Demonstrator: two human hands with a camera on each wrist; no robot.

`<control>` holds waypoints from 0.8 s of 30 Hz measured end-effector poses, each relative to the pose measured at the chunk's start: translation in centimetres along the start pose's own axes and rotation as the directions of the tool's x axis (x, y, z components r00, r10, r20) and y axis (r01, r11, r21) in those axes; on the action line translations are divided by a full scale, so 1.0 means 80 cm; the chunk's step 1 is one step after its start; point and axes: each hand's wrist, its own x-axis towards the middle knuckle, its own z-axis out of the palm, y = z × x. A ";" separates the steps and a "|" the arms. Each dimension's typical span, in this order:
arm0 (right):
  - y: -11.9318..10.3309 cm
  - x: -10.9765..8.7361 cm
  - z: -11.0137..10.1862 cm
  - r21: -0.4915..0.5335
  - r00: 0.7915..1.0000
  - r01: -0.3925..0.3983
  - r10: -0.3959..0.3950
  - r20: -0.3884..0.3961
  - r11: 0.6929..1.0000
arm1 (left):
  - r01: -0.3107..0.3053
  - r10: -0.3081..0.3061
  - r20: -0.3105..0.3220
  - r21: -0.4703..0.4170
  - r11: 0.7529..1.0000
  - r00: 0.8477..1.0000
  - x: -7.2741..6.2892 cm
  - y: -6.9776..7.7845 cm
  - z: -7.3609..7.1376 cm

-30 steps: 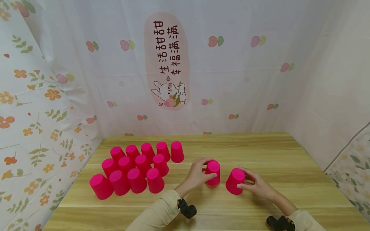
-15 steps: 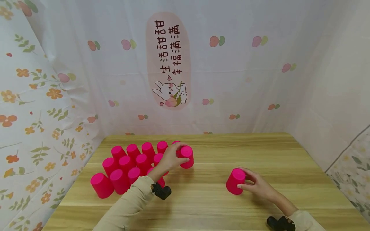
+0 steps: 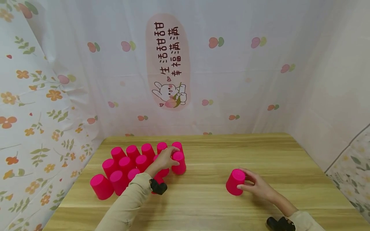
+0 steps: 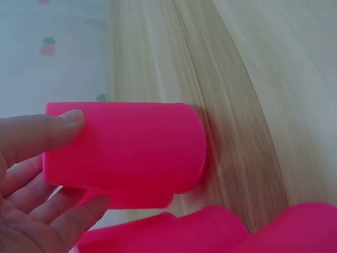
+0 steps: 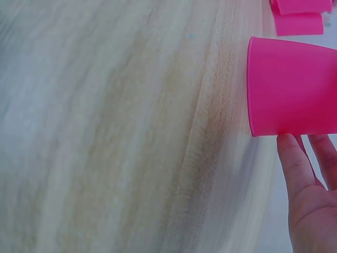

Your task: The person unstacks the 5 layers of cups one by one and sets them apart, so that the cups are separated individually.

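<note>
Near the right end of the cup rows, my left hand [image 3: 162,160] grips an upside-down bright pink cup [image 3: 179,165] by its upper part. The left wrist view shows the thumb on one side of this cup [image 4: 126,145] and the fingers on the other, its rim right at the tabletop. Further right, a second inverted pink cup [image 3: 234,183] stands on the table, held from its right side between the thumb and fingers of my right hand [image 3: 257,186]. In the right wrist view, fingertips touch that cup's wall [image 5: 295,87].
Several more inverted pink cups [image 3: 101,186] stand in three rows at the left of the wooden table [image 3: 208,205]; my left forearm hides some of the front ones. A patterned white curtain [image 3: 248,102] hangs behind the table.
My left hand has carried its cup leftward from beside the right-hand cup to the middle row's right end, lowering it over the last half second. The right hand and its cup stay put.
</note>
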 end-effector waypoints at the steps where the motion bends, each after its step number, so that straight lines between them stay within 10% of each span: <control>1: 0.000 0.000 0.000 0.001 1.000 -0.002 0.002 -0.001 1.000 | 0.000 0.000 0.004 0.014 1.000 1.000 0.001 -0.002 0.000; 24: 0.001 -0.001 0.000 0.017 1.000 -0.015 0.015 0.007 1.000 | 0.005 -0.005 0.010 0.041 0.999 1.000 0.006 -0.015 0.002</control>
